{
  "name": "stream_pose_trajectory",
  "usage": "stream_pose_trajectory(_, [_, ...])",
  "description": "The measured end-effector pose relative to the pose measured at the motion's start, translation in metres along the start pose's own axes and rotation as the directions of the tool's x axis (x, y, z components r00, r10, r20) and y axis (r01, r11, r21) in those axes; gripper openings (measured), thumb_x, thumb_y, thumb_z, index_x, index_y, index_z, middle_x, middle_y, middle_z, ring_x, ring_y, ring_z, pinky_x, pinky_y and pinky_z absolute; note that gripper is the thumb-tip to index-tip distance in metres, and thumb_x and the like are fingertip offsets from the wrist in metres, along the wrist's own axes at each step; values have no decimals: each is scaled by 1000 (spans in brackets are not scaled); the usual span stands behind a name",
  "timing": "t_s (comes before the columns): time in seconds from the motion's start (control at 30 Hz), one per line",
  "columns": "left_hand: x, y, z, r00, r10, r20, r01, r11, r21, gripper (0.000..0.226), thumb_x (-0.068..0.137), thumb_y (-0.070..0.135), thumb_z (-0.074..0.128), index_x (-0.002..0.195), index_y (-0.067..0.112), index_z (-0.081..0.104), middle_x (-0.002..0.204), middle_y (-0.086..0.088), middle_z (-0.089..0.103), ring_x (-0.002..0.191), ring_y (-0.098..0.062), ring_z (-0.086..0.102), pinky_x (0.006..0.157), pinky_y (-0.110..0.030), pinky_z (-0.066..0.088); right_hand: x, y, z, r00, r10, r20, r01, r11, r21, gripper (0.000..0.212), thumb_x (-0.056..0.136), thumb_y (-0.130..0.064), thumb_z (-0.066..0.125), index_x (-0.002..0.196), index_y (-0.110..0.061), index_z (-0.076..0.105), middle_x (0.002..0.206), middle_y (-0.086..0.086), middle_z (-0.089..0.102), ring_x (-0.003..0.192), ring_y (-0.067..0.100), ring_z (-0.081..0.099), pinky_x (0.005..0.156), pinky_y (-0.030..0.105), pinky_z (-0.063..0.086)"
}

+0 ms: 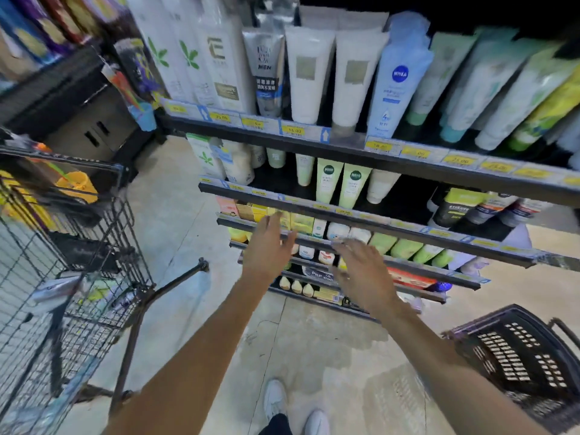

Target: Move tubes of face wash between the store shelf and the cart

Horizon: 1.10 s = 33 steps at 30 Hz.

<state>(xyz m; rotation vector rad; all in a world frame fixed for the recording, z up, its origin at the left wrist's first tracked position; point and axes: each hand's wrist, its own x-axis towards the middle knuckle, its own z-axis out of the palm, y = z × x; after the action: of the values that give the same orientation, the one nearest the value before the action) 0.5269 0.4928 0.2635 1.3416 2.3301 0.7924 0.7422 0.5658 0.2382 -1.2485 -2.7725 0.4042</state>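
Face wash tubes stand in rows on the store shelf (314, 141): two white tubes (309, 73) and a blue Nivea tube (397, 76) on the upper level, pale green tubes (328, 180) one level down. Both arms reach forward in front of the lower shelves. My left hand (266, 246) is open with straight fingers and holds nothing. My right hand (361, 271) is open too, fingers spread and blurred, empty. The wire cart (94, 246) stands at the left, with a few packaged items lying in its bottom.
A dark plastic basket (518, 350) sits on the floor at the lower right. Cardboard boxes (78, 120) are stacked beyond the cart. My white shoes (276, 400) stand on the concrete floor in front of the shelf.
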Motion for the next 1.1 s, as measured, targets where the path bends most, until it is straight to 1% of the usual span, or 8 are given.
stream_pose_trajectory(0.13, [-91, -48, -33, 993, -103, -64, 109, 991, 83, 45, 100, 35, 61, 139, 12, 55, 131, -12, 59, 119, -36, 57, 93, -46, 51, -20, -69, 12, 989, -112, 101, 107, 993, 55, 61, 98, -57, 35, 145, -23, 53, 142, 4, 53, 134, 28, 48, 109, 48, 42])
stream_pose_trajectory(0.27, [-161, -91, -69, 947, -287, -142, 303, 947, 108, 48, 102, 41, 57, 140, 13, 56, 135, -11, 60, 123, -34, 56, 100, -43, 46, -20, -146, 20, 944, -278, 180, 261, 959, 112, 50, 99, -50, 50, 144, -29, 51, 142, 0, 54, 134, 27, 48, 109, 46, 42])
stream_pose_trajectory(0.37, [-204, -124, -92, 898, -377, -226, 401, 913, 73, 48, 102, 42, 55, 141, 14, 55, 134, -10, 60, 120, -35, 58, 97, -46, 50, -16, -205, 28, 894, -397, 209, 379, 917, 123, 45, 96, -53, 48, 134, -29, 55, 133, 1, 58, 128, 28, 51, 104, 46, 45])
stream_pose_trajectory(0.57, [-272, -185, -142, 758, -550, -352, 577, 816, -33, 50, 104, 45, 49, 145, 17, 52, 142, -5, 56, 126, -29, 56, 103, -43, 48, -10, -316, 51, 778, -576, 251, 558, 817, 145, 54, 101, -53, 48, 150, -31, 45, 157, -3, 45, 147, 19, 36, 119, 39, 33])
stream_pose_trajectory(0.7, [-302, -223, -172, 661, -648, -378, 661, 741, -114, 47, 104, 46, 48, 144, 22, 51, 140, -2, 56, 129, -26, 53, 101, -39, 46, -15, -371, 71, 721, -625, 300, 601, 779, 177, 53, 103, -51, 49, 151, -28, 46, 155, -4, 46, 144, 18, 40, 116, 36, 36])
stream_pose_trajectory(0.87, [-314, -264, -204, 593, -711, -378, 714, 681, -163, 47, 104, 45, 48, 145, 22, 50, 142, -4, 55, 127, -29, 54, 100, -42, 48, -11, -414, 100, 656, -646, 390, 618, 757, 213, 51, 103, -52, 46, 149, -30, 46, 155, -6, 45, 145, 16, 39, 116, 35, 36])
stream_pose_trajectory(1.0, [-306, -303, -220, 551, -742, -380, 727, 651, -217, 48, 103, 47, 50, 144, 22, 51, 139, -4, 58, 125, -27, 56, 99, -43, 51, 9, -443, 119, 642, -631, 435, 594, 768, 238, 49, 103, -51, 49, 148, -31, 48, 154, -8, 45, 144, 15, 39, 116, 35, 37])
stream_pose_trajectory(1.1, [-289, -334, -231, 555, -743, -375, 730, 651, -210, 46, 102, 43, 54, 142, 20, 54, 133, -5, 60, 120, -28, 58, 94, -44, 53, 34, -466, 133, 637, -614, 467, 581, 780, 233, 48, 103, -47, 51, 148, -30, 49, 153, -8, 47, 142, 15, 40, 114, 33, 36])
